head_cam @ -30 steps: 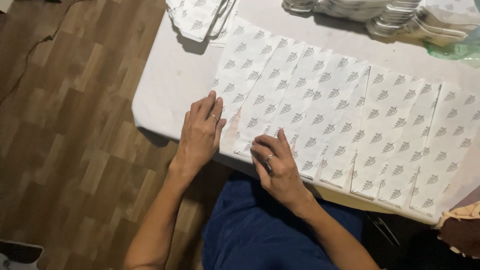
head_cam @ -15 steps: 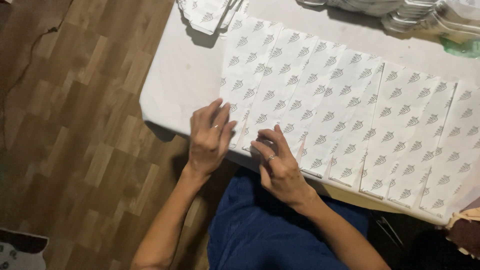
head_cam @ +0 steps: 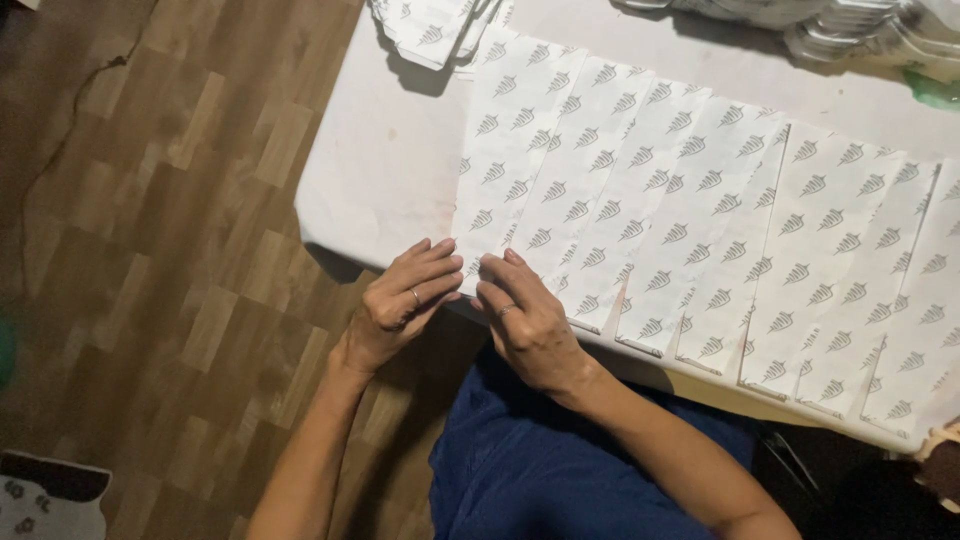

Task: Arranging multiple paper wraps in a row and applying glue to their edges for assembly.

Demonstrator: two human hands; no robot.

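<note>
Fingers [head_cam: 440, 262] of the left hand [head_cam: 400, 305] lie extended and close together, tips on the near left corner of the leftmost sheet [head_cam: 510, 175]; a ring shows on one finger. Fingers of the right hand [head_cam: 528, 318] are bent, tips pressing the same sheet's near edge just beside the left fingertips; this hand wears a ring too. Neither hand closes around anything: both rest flat on paper, and whether the corner is pinched between thumb and fingers I cannot tell.

Leftmost sheet: white, printed with rows of small grey leaf-like marks, long and narrow, running from the near table edge toward the far side. It lies at the left end of a row of sheets [head_cam: 800, 250] of the same kind, set side by side and overlapping at their long edges, spanning the table [head_cam: 380, 170] to the right border of the view. Near ends of several sheets hang slightly past the table edge.

Table: white top, bare at its left part, with faint stains.

Far left of the table: a loose pile [head_cam: 430, 25] of the same printed paper, partly cut off by the upper border.

Far right: stacks of flattened whitish items [head_cam: 860, 30], type not resolvable; no open container with visible contents. A green patch [head_cam: 935, 90] sits at the right edge.

Below the table: blue clothing [head_cam: 560, 470] over the person's lap. Wood-pattern floor [head_cam: 150, 200] to the left, with a patterned white object [head_cam: 50, 500] at the lower left corner.
</note>
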